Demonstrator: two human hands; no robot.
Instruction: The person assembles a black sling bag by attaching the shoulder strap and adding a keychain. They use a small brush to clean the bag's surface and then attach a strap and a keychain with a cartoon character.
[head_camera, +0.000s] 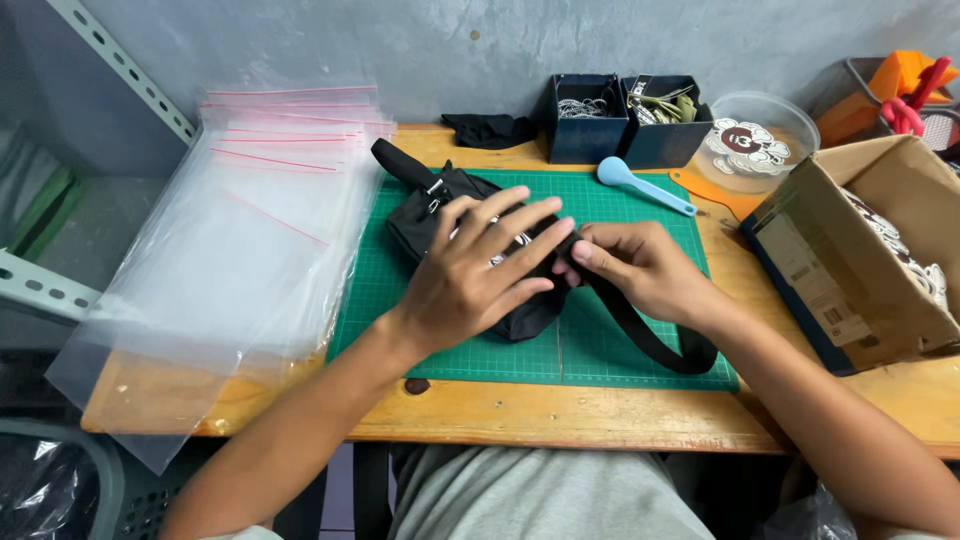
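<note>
A small black bag (425, 225) lies on a green cutting mat (630, 215) on a wooden table. My left hand (480, 265) rests flat on top of the bag with fingers spread, pressing it down. My right hand (630, 265) pinches the bag's black strap (650, 340) at the bag's right end. The strap loops away toward the mat's front right corner. Another strap end (395, 160) sticks out at the bag's upper left.
A stack of clear zip bags (240, 230) covers the table's left side. Two dark blue bins (625, 120), a light blue spoon (640, 183), a clear round tub (755, 135) and black cloth (490, 130) stand at the back. An open cardboard box (860, 250) sits right.
</note>
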